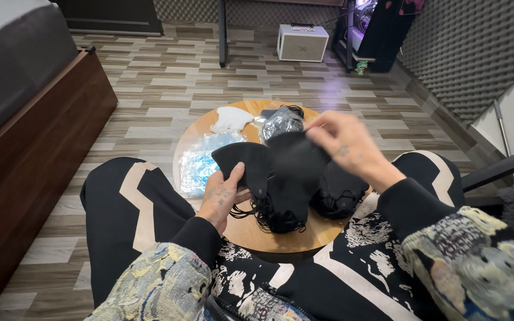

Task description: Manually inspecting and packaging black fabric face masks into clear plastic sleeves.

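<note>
My left hand (222,196) grips the left part of a black face mask (278,163) held over a small round wooden table (242,232). My right hand (343,145) pinches the same mask at its upper right edge. Under the mask lie piles of black masks (337,193) with tangled ear loops. A white mask (231,119) lies at the table's far side, a clear packet of black masks (279,122) beside it, and a clear packet of blue masks (200,160) sits on the left.
My legs in black and cream trousers flank the table. A bed with a dark wooden frame (37,148) stands on the left. A white speaker box (302,42) and a desk leg (222,32) are on the wood floor beyond. A chair arm (501,169) is at right.
</note>
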